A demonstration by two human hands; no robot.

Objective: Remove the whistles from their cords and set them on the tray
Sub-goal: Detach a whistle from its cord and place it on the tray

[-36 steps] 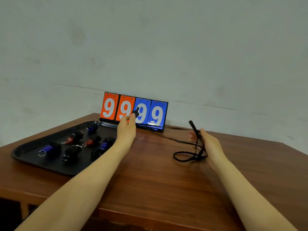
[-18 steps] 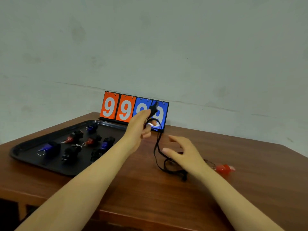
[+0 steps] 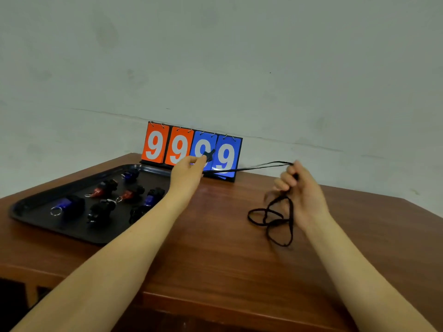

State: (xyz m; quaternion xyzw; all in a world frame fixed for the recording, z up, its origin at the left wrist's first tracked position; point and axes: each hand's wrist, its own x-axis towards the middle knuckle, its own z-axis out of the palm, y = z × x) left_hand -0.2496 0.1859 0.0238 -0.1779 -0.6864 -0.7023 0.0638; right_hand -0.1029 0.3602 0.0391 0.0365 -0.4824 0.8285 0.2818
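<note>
My left hand (image 3: 189, 173) pinches a small black whistle (image 3: 209, 155) in front of the scoreboard. A black cord (image 3: 251, 167) runs taut from it to my right hand (image 3: 303, 195), which grips the cord with curled fingers. The rest of the cord (image 3: 273, 221) hangs in loops below that hand, down to the table. The black tray (image 3: 28, 212) lies at the left with several whistles on it, among them a blue one (image 3: 66, 204), a red one (image 3: 99, 190) and a black one (image 3: 100, 210).
A flip scoreboard (image 3: 165, 146) showing 9999 stands at the back of the wooden table (image 3: 215, 248) against the wall. The table's front edge runs below my forearms, and its right corner is at the far right.
My right hand has lifted off the table, taken hold of the cord and pulled it taut to the right. The red whistle seen beside that hand is out of sight. My left hand dropped slightly.
</note>
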